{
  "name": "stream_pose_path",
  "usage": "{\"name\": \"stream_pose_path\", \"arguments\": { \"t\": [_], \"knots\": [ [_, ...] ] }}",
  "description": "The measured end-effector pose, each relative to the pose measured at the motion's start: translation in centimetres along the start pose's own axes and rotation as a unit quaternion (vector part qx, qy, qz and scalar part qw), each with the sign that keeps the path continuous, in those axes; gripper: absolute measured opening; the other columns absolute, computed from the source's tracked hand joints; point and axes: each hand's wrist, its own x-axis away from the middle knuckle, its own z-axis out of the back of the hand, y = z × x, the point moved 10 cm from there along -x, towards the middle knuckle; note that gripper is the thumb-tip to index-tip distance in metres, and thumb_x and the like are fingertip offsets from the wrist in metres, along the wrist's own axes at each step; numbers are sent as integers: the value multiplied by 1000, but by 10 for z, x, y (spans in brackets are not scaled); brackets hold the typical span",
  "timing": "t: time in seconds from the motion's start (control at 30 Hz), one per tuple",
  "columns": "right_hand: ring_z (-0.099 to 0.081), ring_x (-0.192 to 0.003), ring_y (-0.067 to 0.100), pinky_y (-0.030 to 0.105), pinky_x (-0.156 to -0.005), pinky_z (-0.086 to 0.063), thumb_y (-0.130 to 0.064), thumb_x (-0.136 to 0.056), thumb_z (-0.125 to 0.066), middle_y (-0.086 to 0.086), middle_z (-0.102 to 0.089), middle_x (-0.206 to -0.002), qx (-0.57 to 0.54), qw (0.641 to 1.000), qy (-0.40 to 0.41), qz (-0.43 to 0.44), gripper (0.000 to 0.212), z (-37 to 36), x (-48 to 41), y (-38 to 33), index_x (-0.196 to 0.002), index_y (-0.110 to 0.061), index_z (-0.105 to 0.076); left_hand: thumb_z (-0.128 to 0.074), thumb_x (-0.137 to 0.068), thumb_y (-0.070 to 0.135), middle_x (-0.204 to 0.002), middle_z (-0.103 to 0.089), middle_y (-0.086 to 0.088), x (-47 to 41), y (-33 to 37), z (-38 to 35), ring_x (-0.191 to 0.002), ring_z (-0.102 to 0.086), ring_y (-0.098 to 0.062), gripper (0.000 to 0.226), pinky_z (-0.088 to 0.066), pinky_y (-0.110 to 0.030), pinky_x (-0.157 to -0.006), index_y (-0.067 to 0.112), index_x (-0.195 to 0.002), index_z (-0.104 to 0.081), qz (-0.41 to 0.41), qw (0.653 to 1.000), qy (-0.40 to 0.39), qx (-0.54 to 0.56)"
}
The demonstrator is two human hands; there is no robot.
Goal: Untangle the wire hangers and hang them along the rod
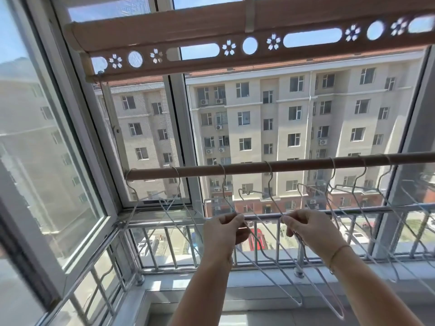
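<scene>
A brown rod runs level across the window. Several white wire hangers hang from it by their hooks, two at its left end and three toward the right. Two more hangers hang at the middle. My left hand pinches the wire of the middle-left hanger. My right hand grips the wire of the middle-right hanger. Both hangers slant down toward me, and their lower ends reach below my wrists.
A wider brown bar with flower cut-outs hangs overhead. A metal railing guards the window behind the hangers. An opened window sash stands at the left. A white sill lies below.
</scene>
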Motion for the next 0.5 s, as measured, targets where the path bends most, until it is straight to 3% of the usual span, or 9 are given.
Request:
{"name": "stream_pose_path", "arguments": {
  "t": [0.2,0.33,0.5],
  "knots": [
    [-45,-37,1,18,-46,-38,-15,-85,-62,-1,-64,-52,-14,1000,-5,-5,15,-10,-1,-3,-73,-9,-69,-65,-83,2,-68,-66,-10,-2,5,9,-51,-65,-16,4,-57,-24,-53,5,-81,-65,-4,1000,4,11],
    [-46,-35,-3,7,-42,-34,-14,-86,-61,-2,-62,-51,-11,1000,-14,5,15,-20,-1,-10,-76,-5,-70,-65,-83,1,-70,-65,-12,-2,4,11,-54,-64,-19,5,-56,-23,-52,5,-80,-65,3,1000,8,15],
    [-47,-37,-3,12,-45,-36,-16,-85,-62,-2,-64,-52,-12,1000,-8,-1,14,-20,-2,-7,-76,-9,-70,-66,-83,2,-69,-67,-11,-1,4,9,-56,-65,-19,6,-57,-26,-56,6,-78,-66,3,1000,3,9]
  ]
}}
